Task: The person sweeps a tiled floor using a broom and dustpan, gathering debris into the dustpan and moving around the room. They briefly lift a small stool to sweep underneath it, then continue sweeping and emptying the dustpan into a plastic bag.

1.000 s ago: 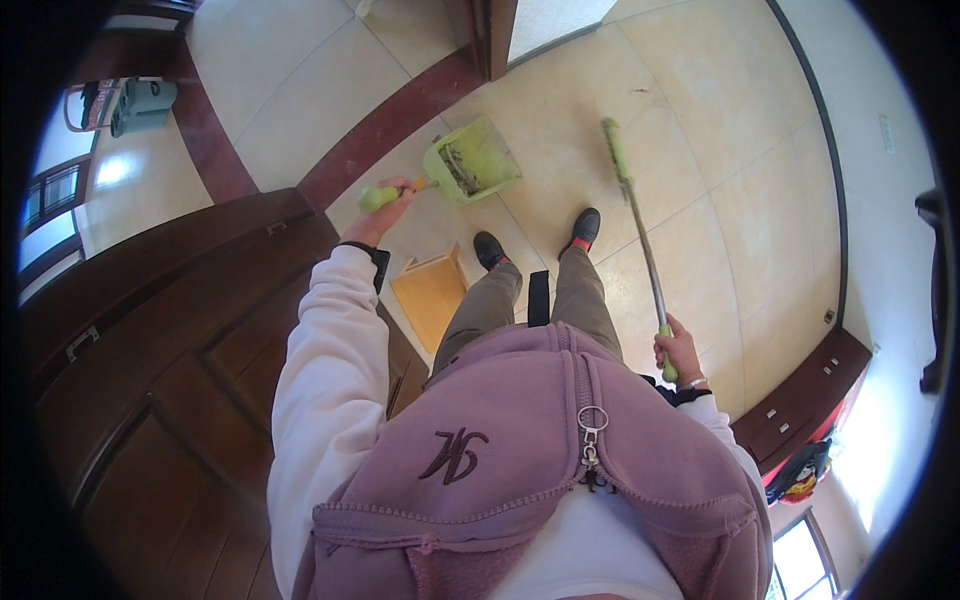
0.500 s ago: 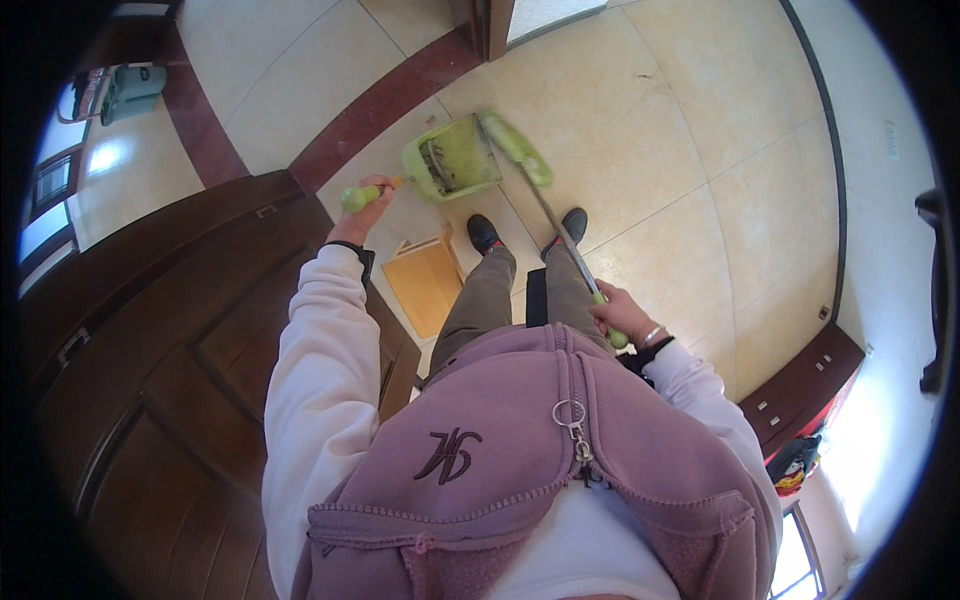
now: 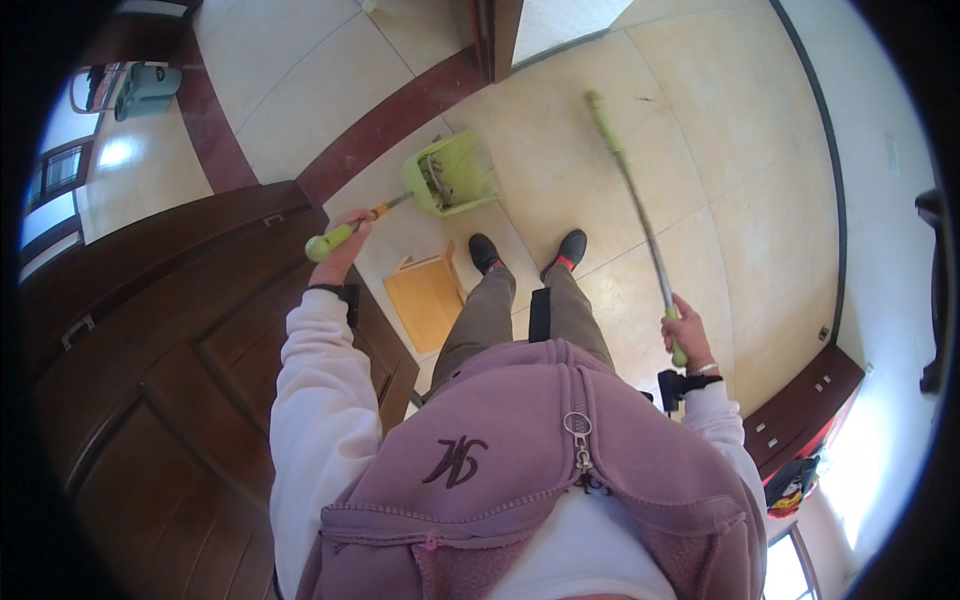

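Note:
My left hand (image 3: 347,240) is closed round the green grip of a long-handled dustpan (image 3: 470,165). Its light green pan rests on the tiles ahead of my feet, with dark debris gathered toward the handle side. In my right hand (image 3: 685,332) is the green-ended handle of a broom (image 3: 640,205). The broom's narrow green head reaches out over the floor to the right of the dustpan, apart from it. A small dark speck (image 3: 645,99) lies on the tiles just right of the broom head.
A dark wooden door (image 3: 200,390) stands close on my left. The small wooden stool (image 3: 428,300) sits between it and my legs. Dark red floor strips (image 3: 400,115) cross ahead near a door frame (image 3: 495,40). A grey-green bin (image 3: 147,90) is far left, a low dark red cabinet (image 3: 805,410) at right.
The broom has swung from beside the dustpan out to the right, my right hand moving right with it. My left hand has shifted slightly left and down, and the pan has tilted a little.

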A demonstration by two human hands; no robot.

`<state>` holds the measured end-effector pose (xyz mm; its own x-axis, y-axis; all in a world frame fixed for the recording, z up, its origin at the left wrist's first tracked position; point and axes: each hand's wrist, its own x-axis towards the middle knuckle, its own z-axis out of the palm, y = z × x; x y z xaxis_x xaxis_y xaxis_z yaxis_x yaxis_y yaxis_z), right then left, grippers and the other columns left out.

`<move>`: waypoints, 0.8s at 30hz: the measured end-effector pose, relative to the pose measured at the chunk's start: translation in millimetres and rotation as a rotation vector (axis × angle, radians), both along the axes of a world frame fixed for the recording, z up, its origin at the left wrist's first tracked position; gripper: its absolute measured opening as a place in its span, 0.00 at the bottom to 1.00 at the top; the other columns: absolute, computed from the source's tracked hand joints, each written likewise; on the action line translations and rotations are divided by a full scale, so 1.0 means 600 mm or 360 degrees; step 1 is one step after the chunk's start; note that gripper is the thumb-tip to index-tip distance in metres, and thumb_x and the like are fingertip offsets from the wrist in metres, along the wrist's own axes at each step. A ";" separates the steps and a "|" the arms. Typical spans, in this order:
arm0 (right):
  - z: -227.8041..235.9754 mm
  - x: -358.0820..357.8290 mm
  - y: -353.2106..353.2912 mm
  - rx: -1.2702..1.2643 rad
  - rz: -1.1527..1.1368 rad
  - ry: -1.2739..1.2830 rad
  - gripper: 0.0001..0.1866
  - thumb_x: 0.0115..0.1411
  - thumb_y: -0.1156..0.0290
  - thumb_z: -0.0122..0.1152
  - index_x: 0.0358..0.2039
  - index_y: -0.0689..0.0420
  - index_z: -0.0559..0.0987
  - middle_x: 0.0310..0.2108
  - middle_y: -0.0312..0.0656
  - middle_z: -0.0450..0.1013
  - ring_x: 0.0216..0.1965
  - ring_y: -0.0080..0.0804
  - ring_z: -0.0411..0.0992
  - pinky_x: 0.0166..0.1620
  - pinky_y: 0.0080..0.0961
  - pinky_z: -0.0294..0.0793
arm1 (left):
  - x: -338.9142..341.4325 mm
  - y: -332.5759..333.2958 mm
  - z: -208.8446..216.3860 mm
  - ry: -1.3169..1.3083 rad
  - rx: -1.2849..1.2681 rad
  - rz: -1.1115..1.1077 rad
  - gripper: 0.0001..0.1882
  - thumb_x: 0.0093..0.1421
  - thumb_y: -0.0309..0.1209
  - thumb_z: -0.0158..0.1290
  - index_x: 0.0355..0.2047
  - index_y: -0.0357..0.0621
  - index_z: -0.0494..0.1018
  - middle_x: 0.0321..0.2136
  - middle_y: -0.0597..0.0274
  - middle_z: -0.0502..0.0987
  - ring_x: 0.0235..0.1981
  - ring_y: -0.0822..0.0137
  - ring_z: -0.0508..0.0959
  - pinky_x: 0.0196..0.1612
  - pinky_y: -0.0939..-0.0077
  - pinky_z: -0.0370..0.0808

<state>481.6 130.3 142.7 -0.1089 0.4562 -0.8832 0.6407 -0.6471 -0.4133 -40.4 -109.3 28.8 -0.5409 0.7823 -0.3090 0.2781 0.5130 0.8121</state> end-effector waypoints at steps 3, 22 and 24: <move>-0.054 0.007 0.067 0.0202 0.0017 -0.0161 0.31 0.45 0.78 0.48 0.52 0.60 0.55 0.12 0.35 0.62 0.10 0.21 0.61 0.11 0.18 0.61 | -0.006 -0.035 0.018 -0.0064 -0.0081 0.0162 0.07 0.47 0.23 0.49 0.29 0.39 0.71 0.23 0.66 0.71 0.25 0.77 0.70 0.28 0.85 0.66; -0.059 -0.318 -0.080 -0.0075 0.1250 0.0210 0.24 0.43 0.79 0.48 0.44 0.65 0.63 0.15 0.40 0.65 0.12 0.23 0.64 0.15 0.19 0.64 | -0.006 -0.148 -0.115 -0.0481 0.0078 0.0957 0.07 0.46 0.25 0.44 0.25 0.41 0.71 0.14 0.70 0.68 0.15 0.79 0.66 0.18 0.86 0.62; -0.055 -0.376 -0.066 -0.0260 0.1184 0.0332 0.23 0.43 0.78 0.48 0.44 0.65 0.63 0.15 0.39 0.66 0.11 0.23 0.64 0.15 0.18 0.63 | -0.005 -0.135 -0.128 -0.0434 0.0075 0.0959 0.05 0.48 0.26 0.45 0.26 0.42 0.70 0.16 0.69 0.69 0.17 0.78 0.69 0.19 0.87 0.64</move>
